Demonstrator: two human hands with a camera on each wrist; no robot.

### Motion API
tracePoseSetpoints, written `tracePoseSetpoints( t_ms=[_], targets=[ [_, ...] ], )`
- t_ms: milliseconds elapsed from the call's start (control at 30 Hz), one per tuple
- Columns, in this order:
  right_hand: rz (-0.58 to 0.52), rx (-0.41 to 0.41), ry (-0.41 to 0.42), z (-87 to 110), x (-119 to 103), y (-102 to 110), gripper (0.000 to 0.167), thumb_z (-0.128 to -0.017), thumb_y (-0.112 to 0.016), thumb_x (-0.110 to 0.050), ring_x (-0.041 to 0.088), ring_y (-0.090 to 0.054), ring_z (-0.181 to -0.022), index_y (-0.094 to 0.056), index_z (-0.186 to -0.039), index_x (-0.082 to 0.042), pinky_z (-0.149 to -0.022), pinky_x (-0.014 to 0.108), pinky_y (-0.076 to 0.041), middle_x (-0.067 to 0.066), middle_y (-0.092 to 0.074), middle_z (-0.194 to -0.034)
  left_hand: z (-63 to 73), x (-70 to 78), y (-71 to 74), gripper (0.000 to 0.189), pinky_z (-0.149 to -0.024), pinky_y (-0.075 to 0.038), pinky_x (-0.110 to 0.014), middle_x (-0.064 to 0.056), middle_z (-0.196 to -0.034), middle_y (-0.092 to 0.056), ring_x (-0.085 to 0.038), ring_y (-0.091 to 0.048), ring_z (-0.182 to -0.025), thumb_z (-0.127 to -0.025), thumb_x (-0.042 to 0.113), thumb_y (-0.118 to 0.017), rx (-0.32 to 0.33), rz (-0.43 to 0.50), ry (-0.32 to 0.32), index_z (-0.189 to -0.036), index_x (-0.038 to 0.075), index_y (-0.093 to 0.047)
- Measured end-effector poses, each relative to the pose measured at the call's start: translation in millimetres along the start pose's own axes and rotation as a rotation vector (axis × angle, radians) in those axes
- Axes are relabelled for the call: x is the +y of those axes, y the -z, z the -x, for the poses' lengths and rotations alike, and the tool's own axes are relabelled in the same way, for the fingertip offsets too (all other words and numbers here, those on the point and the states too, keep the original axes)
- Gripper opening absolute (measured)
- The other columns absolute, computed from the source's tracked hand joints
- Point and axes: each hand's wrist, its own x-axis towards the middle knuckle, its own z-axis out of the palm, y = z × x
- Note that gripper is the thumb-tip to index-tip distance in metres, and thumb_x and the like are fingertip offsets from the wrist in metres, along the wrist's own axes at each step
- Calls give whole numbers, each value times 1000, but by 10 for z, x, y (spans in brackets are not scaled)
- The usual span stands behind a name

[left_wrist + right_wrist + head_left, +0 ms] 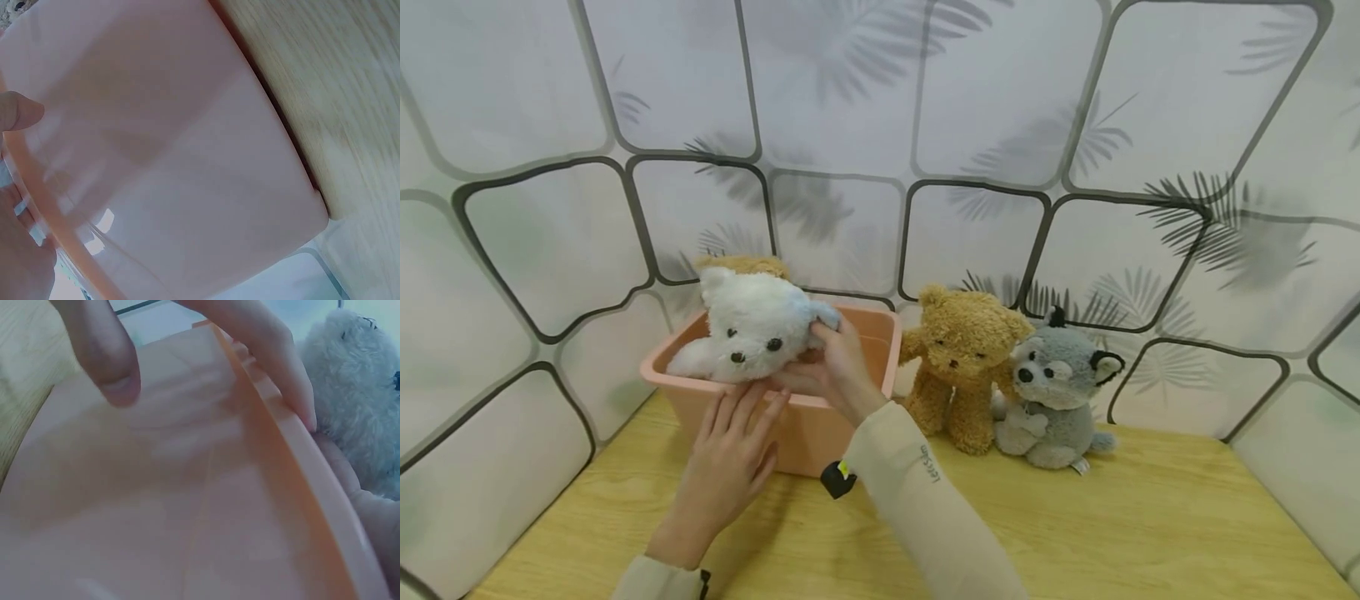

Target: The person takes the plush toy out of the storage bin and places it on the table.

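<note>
A white plush toy dog with a bluish ear sits inside a pink plastic bin, its head above the front rim. My right hand reaches over the rim and grips the toy by its ear side, some fingers hidden inside the bin. Against the bin's front lies my left hand, its fingers straight and fingertips at the rim below the toy's chin. In the right wrist view the toy's white fur shows beyond the rim.
Behind the white toy, brown plush shows in the bin. A brown teddy bear and a grey-and-white plush husky sit right of the bin on the wooden table. Patterned cloth walls enclose the table.
</note>
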Motion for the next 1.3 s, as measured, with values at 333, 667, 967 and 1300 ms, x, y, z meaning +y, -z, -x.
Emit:
tracePoseSetpoints(
  t_ms=[333,667,967,1300],
  targets=[
    [-126,-24,40,109,-118,278,44,-107,-39,-11,43,-42,-138,-43,-150,-5,-104,70,-37,22,-42,-151,-13,9,-6,52,-103,-35,-67,-26,-138,-51,-47,-46,-128,-98,26,-38,-7,-12,-2,-143,6,-53],
    [-257,116,116,197,-216,452,44,-106,-35,-8,53,-39,-136,-37,-149,2,-105,75,-31,31,-40,-149,-4,25,-11,54,-105,-33,-68,-26,-142,-48,-47,-44,-130,-97,27,-38,-27,-8,9,-146,5,-51],
    [-356,147,147,262,-281,592,39,-107,-35,-9,47,-40,-136,-45,-142,2,-108,72,-30,27,-42,-147,-13,23,-6,55,-104,-34,-69,-25,-145,-47,-48,-43,-132,-98,27,-38,-24,-10,6,-148,6,-49],
    [-493,124,158,347,-317,737,47,-110,-30,-19,39,-38,-138,-32,-155,-5,-113,63,-31,20,-32,-151,14,10,-5,55,-106,-32,-67,-25,-146,-45,-47,-42,-132,-105,33,-28,-37,-14,11,-147,4,-49]
  ],
)
